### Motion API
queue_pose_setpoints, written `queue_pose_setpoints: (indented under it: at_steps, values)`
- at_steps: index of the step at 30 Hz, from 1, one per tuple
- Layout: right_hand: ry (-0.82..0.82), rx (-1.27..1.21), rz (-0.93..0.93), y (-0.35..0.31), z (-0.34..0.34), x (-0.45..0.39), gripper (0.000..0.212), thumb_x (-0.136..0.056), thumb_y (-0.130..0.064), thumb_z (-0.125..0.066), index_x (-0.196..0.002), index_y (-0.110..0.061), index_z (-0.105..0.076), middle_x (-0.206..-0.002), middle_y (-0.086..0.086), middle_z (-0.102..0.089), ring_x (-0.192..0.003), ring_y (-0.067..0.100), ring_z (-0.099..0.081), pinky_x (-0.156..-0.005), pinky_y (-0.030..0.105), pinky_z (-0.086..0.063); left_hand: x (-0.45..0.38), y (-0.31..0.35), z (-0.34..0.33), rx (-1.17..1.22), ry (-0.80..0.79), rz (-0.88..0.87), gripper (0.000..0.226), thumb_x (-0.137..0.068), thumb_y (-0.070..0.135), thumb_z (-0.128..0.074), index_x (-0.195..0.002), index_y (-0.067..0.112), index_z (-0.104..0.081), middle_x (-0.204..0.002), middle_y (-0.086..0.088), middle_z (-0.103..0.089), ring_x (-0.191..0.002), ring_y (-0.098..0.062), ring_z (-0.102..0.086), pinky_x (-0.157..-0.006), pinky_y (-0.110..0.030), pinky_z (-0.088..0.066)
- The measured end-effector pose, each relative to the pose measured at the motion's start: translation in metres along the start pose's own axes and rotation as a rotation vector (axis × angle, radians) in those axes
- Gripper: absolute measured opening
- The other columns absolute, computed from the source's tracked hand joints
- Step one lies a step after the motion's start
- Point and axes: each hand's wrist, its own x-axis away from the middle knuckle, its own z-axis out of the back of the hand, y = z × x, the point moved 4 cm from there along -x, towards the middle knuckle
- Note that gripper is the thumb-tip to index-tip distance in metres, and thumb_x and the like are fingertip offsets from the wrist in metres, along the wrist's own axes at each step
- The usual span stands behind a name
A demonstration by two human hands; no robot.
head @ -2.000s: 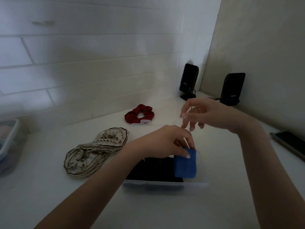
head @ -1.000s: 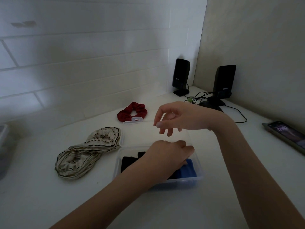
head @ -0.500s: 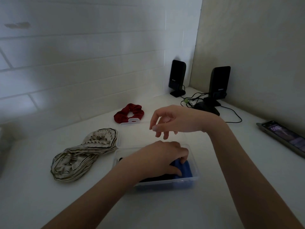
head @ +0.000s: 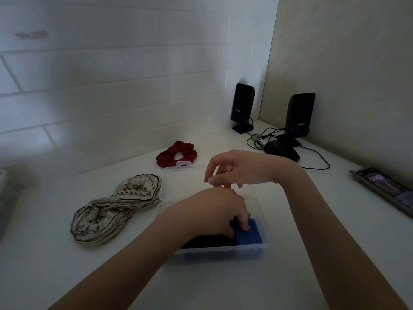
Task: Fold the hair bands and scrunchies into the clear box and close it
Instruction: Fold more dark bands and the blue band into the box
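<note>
1. The clear box sits on the white surface just below the middle of the view, its lid swung open and lying flat at 12 o'clock from it.
2. The left hand reaches down into the box; its grip is curled, with fingertips pressing on and pinching the top edge of the folded blue band, which stands at the box's 3 o'clock end.
3. A dark, folded band fills the rest of the box, at 9 o'clock from the blue one and touching it.
4. The right hand hovers above the lid, at 12 o'clock from the left hand; its grip is loosely curled, fingers hanging down, and it holds nothing.
5. A cream striped head band lies twisted on the surface at 9 o'clock from the box, its upper end just beside the lid's edge.
6. A red scrunchie lies at 12 o'clock from the lid, touching the lid's latch tab.
7. Two black speakers stand in the far corner at 1 o'clock, with tangled cables between them.
8. A phone lies at 3 o'clock near the right edge, its screen lit.
</note>
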Motion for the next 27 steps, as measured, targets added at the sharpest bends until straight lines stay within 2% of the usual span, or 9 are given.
queue_pose_setpoints:
  at_steps: [2, 5, 7, 11, 14, 16, 21, 23, 27]
  values:
    - [-0.011, 0.005, -0.007, 0.001, 0.000, 0.000, 0.023, -0.092, -0.034, -0.055, -0.110, -0.020, -0.060, -0.090, -0.009, -0.071, -0.080, 0.008, -0.067, -0.063, 0.020, -0.047, -0.004, 0.001, -0.002, -0.080, 0.001, -0.025, 0.033, -0.085, 0.016, -0.062, -0.117, 0.023, -0.063, -0.134, 0.001, -0.054, -0.119, -0.019, -0.050, -0.096, -0.024, -0.035]
    - [-0.039, 0.015, -0.017, 0.002, -0.002, 0.000, 0.023, -0.093, -0.034, -0.054, -0.111, -0.022, -0.059, -0.098, -0.005, -0.072, -0.083, 0.009, -0.069, -0.064, 0.020, -0.046, -0.002, 0.001, -0.004, -0.152, -0.034, -0.068, 0.031, -0.090, 0.020, -0.056, -0.120, 0.021, -0.061, -0.133, 0.000, -0.051, -0.116, -0.019, -0.050, -0.084, -0.019, -0.032]
    - [-0.051, 0.018, -0.019, 0.002, -0.003, -0.001, 0.022, -0.093, -0.033, -0.053, -0.112, -0.022, -0.059, -0.101, -0.004, -0.073, -0.083, 0.009, -0.069, -0.064, 0.020, -0.046, 0.003, -0.002, -0.003, -0.096, -0.060, -0.054, 0.032, -0.092, 0.019, -0.053, -0.123, 0.022, -0.059, -0.134, 0.001, -0.048, -0.116, -0.016, -0.047, -0.083, -0.018, -0.029]
    - [-0.028, 0.011, -0.012, 0.001, -0.002, -0.001, 0.023, -0.093, -0.034, -0.053, -0.112, -0.021, -0.060, -0.099, -0.005, -0.072, -0.080, 0.007, -0.066, -0.064, 0.021, -0.046, 0.010, -0.006, 0.007, -0.026, 0.077, -0.062, 0.044, -0.088, -0.003, -0.046, -0.118, 0.023, -0.064, -0.136, 0.004, -0.051, -0.125, -0.012, -0.044, -0.099, -0.019, -0.031]
    - [-0.037, 0.008, -0.022, 0.001, -0.002, 0.000, 0.023, -0.093, -0.035, -0.054, -0.111, -0.022, -0.059, -0.098, -0.005, -0.073, -0.082, 0.009, -0.070, -0.066, 0.022, -0.047, 0.009, -0.001, -0.005, 0.023, 0.006, -0.102, 0.049, -0.090, -0.005, -0.042, -0.122, 0.027, -0.060, -0.146, 0.011, -0.041, -0.137, -0.011, -0.031, -0.117, -0.031, -0.019]
    - [-0.047, 0.011, -0.042, 0.002, -0.003, 0.000, 0.023, -0.093, -0.036, -0.054, -0.111, -0.023, -0.059, -0.098, -0.005, -0.073, -0.085, 0.010, -0.071, -0.069, 0.022, -0.049, 0.009, -0.002, -0.015, 0.051, -0.063, -0.100, 0.045, -0.092, -0.002, -0.041, -0.124, 0.026, -0.059, -0.147, 0.010, -0.041, -0.136, -0.014, -0.034, -0.118, -0.037, -0.019]
    - [-0.051, 0.005, -0.039, 0.001, -0.004, -0.001, 0.023, -0.093, -0.035, -0.053, -0.111, -0.023, -0.059, -0.098, -0.005, -0.073, -0.084, 0.010, -0.070, -0.069, 0.021, -0.050, 0.010, -0.005, -0.010, 0.106, -0.119, -0.046, 0.049, -0.089, -0.009, -0.039, -0.121, 0.021, -0.061, -0.145, 0.007, -0.044, -0.136, -0.013, -0.036, -0.118, -0.033, -0.018]
    - [-0.044, 0.009, -0.037, 0.001, -0.002, 0.002, 0.021, -0.093, -0.028, -0.053, -0.112, -0.021, -0.060, -0.095, -0.005, -0.072, -0.083, 0.010, -0.069, -0.068, 0.021, -0.049, 0.014, -0.004, 0.005, 0.224, -0.050, -0.017, 0.047, -0.082, -0.014, -0.041, -0.110, 0.013, -0.069, -0.135, 0.002, -0.056, -0.128, -0.008, -0.046, -0.115, -0.029, -0.027]
    - [-0.033, -0.023, -0.024, 0.002, 0.002, 0.003, 0.018, -0.093, -0.021, -0.052, -0.110, -0.019, -0.058, -0.087, -0.005, -0.070, -0.082, 0.011, -0.067, -0.070, 0.023, -0.049, 0.033, -0.020, 0.037, 0.416, 0.247, 0.039, 0.043, -0.076, -0.017, -0.042, -0.087, 0.008, -0.076, -0.105, -0.001, -0.073, -0.099, 0.002, -0.064, -0.098, -0.016, -0.044]
